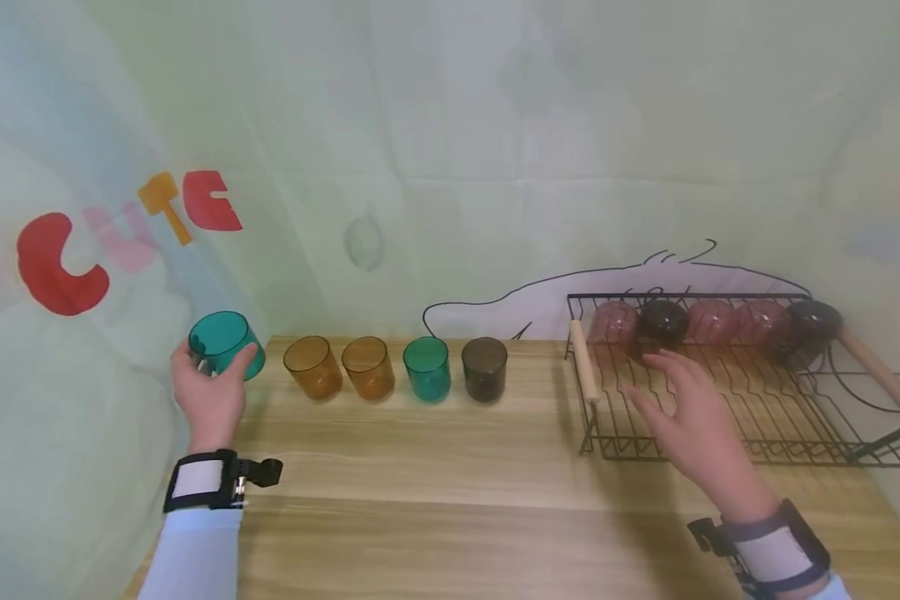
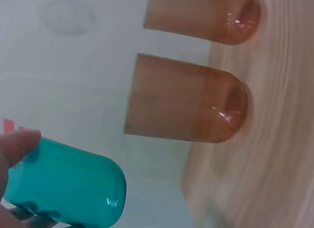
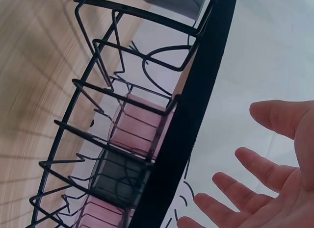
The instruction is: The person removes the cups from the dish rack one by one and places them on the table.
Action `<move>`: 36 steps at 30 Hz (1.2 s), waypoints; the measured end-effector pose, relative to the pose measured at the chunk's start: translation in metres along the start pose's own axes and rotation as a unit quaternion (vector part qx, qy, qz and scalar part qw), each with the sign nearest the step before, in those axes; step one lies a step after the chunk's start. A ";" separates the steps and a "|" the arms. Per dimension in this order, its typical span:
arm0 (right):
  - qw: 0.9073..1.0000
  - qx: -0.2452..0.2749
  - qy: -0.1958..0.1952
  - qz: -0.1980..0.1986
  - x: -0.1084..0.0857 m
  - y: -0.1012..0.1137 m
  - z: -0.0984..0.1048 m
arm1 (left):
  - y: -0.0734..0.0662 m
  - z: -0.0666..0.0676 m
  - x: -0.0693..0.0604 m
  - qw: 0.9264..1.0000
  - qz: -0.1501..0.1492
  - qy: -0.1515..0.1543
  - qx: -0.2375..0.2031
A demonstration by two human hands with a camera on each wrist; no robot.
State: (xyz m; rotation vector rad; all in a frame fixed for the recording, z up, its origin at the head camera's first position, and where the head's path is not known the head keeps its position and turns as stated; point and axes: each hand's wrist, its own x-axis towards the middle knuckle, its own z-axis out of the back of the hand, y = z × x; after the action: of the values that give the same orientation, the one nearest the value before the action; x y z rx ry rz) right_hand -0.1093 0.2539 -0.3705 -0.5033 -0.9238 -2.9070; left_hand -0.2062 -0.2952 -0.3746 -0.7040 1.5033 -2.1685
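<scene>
My left hand (image 1: 213,396) grips a teal glass (image 1: 228,337) above the table's left end; in the left wrist view the thumb lies on one side of this teal glass (image 2: 73,184) and fingertips show behind it. Just right of it stand two amber glasses (image 1: 313,368) (image 1: 369,369), then a green glass (image 1: 427,369) and a dark grey glass (image 1: 484,370), all upright in a row. Over the left part of a black wire rack (image 1: 720,450) hovers my right hand (image 1: 693,417), fingers spread and holding nothing. Pink glasses (image 1: 714,323) and dark glasses (image 1: 663,323) line the rack's back.
Wooden handles (image 1: 583,362) flank the rack on both sides. A light wood table (image 1: 420,475) carries everything. Behind it hangs a pale printed cloth (image 1: 457,167) with coloured letters on its left.
</scene>
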 end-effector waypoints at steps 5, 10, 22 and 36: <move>1.000 0.003 -0.012 0.009 0.000 -0.003 0.000 | 0.016 0.000 0.008 0.999 0.022 0.020 0.017; 1.000 -0.002 -0.013 0.010 0.000 -0.005 0.000 | 0.032 -0.003 0.013 0.997 0.049 0.039 0.046; 1.000 -0.014 -0.001 0.003 -0.002 -0.007 -0.003 | 0.058 -0.011 0.015 0.990 0.097 0.074 0.067; 0.999 -0.029 0.016 0.000 -0.003 -0.006 -0.002 | 0.068 -0.022 0.020 0.990 0.097 0.083 0.060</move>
State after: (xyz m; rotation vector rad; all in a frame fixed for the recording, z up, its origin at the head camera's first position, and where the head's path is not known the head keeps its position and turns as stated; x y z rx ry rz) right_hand -0.1080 0.2577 -0.3767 -0.4591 -0.8372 -2.9397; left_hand -0.2320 -0.3134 -0.4415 -0.3308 1.4405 -2.1890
